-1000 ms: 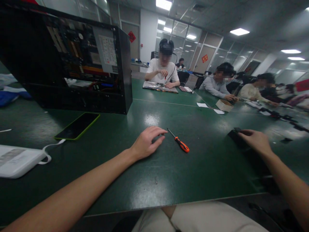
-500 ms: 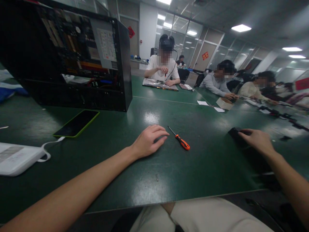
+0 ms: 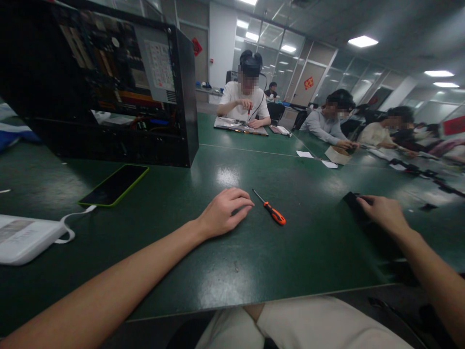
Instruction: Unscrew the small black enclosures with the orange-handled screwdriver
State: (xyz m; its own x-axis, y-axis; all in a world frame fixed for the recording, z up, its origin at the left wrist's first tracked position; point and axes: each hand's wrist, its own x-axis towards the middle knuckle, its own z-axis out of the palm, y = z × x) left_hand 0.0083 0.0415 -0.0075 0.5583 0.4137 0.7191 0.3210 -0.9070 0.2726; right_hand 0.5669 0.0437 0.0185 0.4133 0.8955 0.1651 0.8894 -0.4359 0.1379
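Note:
My left hand (image 3: 228, 212) rests on the green table with its fingers loosely bent and the thumb apart, holding nothing. Just right of its fingertips lies a screwdriver (image 3: 275, 213) with an orange and black handle, its metal shaft pointing up and left. Over at the right, my right hand (image 3: 387, 213) is closed on the edge of a black object (image 3: 351, 198). That object is dark and partly covered by the hand, so its kind cannot be made out.
An open black computer case (image 3: 187, 97) stands at the left, its inner boards showing. In front of it lies a phone (image 3: 114, 186) with a green rim, cabled to a white device (image 3: 27, 240). Across the table, a person (image 3: 236, 102) works over a flat panel (image 3: 240, 127); others sit farther right.
My right hand has shifted very slightly left while staying on the black object. My left hand and the screwdriver stay in place. The person opposite has moved a hand a little.

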